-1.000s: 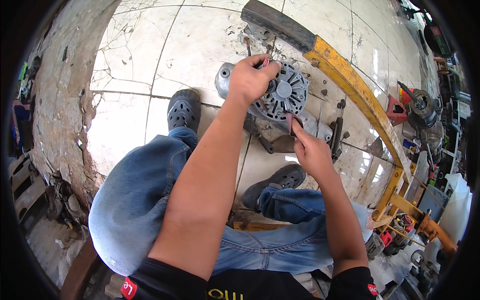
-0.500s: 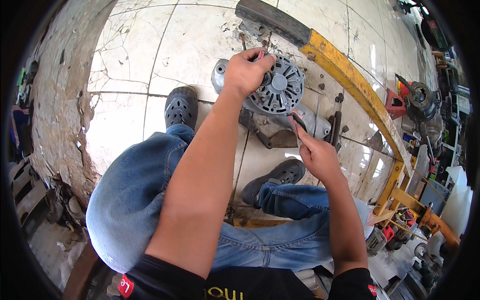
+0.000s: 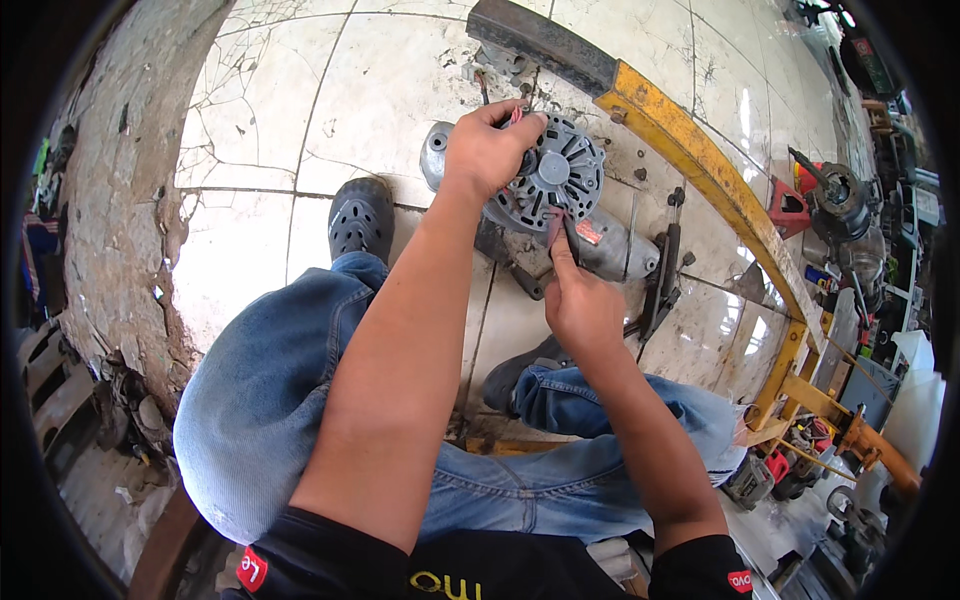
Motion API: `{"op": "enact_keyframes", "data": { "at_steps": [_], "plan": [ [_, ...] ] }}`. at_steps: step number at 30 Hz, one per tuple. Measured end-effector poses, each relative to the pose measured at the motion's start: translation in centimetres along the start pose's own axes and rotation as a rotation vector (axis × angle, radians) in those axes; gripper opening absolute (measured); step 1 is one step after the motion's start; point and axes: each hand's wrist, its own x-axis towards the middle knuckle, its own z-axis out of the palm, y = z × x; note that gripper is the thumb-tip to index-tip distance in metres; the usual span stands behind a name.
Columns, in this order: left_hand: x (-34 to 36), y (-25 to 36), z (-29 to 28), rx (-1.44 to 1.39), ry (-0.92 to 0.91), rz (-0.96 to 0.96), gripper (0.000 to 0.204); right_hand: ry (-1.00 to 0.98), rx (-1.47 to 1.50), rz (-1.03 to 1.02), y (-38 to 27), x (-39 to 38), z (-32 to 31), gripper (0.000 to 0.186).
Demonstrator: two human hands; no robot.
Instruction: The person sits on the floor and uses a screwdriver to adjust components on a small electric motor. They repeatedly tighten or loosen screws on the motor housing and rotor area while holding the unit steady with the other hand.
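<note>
My left hand (image 3: 485,150) grips the upper left rim of a round silver slotted metal housing (image 3: 555,170), with red-and-white wires beside my fingertips. My right hand (image 3: 580,310) is below it, fingers curled around a thin pink strip (image 3: 554,221), perhaps cloth, with the index finger pressed toward the housing's lower rim. The housing rests over a long silver metal casing (image 3: 620,250) with a red label. Rods and dark metal parts (image 3: 660,290) lie to the right. My left fingertips are partly hidden.
A curved yellow-and-black steel beam (image 3: 700,150) arcs past the work on the right. Beyond it sit a red stand (image 3: 787,205), a round mechanical part (image 3: 840,210) and cluttered tools. My shoes and jeans frame the near side on the cracked tile floor (image 3: 250,120); broken concrete runs along the left.
My right hand has swung left and slightly up, bringing the pink strip under the housing's lower rim. My left hand and the housing have shifted slightly left in view.
</note>
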Motion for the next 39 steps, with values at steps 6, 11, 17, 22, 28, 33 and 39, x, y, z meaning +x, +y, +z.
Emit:
{"op": "enact_keyframes", "data": {
  "at_steps": [6, 11, 17, 22, 28, 33, 39],
  "plan": [
    [-0.7, -0.3, 0.7, -0.125, 0.025, -0.037, 0.056, 0.01, -0.026, 0.107, -1.4, 1.1, 0.2, 0.077],
    [-1.1, -0.8, 1.1, -0.141, 0.129, 0.053, 0.052, -0.061, -0.061, 0.152, -1.8, 0.8, -0.1, 0.084],
    [-1.5, -1.3, 1.4, -0.077, 0.214, 0.088, 0.053, -0.099, -0.115, 0.193, -2.3, 1.0, -0.6, 0.085],
    [-1.2, -2.1, 1.8, -0.082, 0.243, 0.075, 0.053, -0.111, -0.127, 0.231, -1.8, 1.8, -0.9, 0.087],
    [-1.3, -1.8, 1.3, -0.043, 0.228, 0.069, 0.054, -0.136, -0.066, 0.229, -2.6, 0.4, -0.2, 0.087],
    [-1.4, -1.7, 1.5, -0.092, 0.211, 0.097, 0.055, -0.103, -0.131, 0.244, -2.4, 1.2, -0.3, 0.083],
    [-1.1, -1.4, 1.2, -0.115, 0.213, 0.082, 0.054, -0.179, -0.127, 0.286, -2.9, 1.9, -0.8, 0.087]
  ]
}}
